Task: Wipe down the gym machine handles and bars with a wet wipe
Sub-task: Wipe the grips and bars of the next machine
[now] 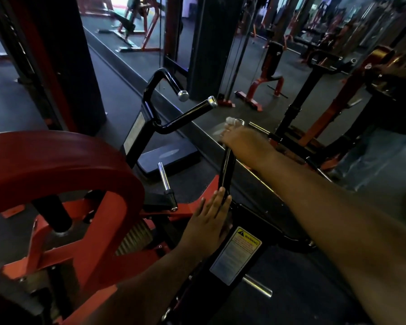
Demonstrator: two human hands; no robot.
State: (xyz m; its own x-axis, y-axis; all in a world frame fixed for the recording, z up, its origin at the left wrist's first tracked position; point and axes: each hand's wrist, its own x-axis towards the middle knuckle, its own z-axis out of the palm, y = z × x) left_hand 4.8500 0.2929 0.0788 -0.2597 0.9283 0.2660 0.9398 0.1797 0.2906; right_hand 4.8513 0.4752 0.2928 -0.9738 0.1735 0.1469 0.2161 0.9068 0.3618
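- We are wiping the near glossy black steel handle bar (227, 167) of the red-and-black gym machine; it is rising from the black frame plate bearing a yellow-and-white warning sticker (238, 254).
- Our right hand (243, 139) is sitting at the top end of this bar, fingers curled over it. A pale, motion-blurred scrap, which we judge to be the white wet wipe (230, 120), is showing just above the knuckles, so the right grip is closing on the wipe against the bar end.
- Our left hand (208, 221) is lying flat with straight fingers against the bar's base, fingertips touching the lower part of the bar; this grip is open and holding nothing.
- Judgement: the step in hand is the stroke along this bar, now at its upper cap.
- To do it well, we are advising: wrap the wipe fully round the tube, twist at the cap, then draw down the whole length to the base, keeping the left hand bracing the frame.
- The far black bent handle with chrome end caps (188, 113) is standing well apart to the left; we cannot tell whether it is already wiped.
- The red curved padded rest (56, 160) is lying at our left, untouched.
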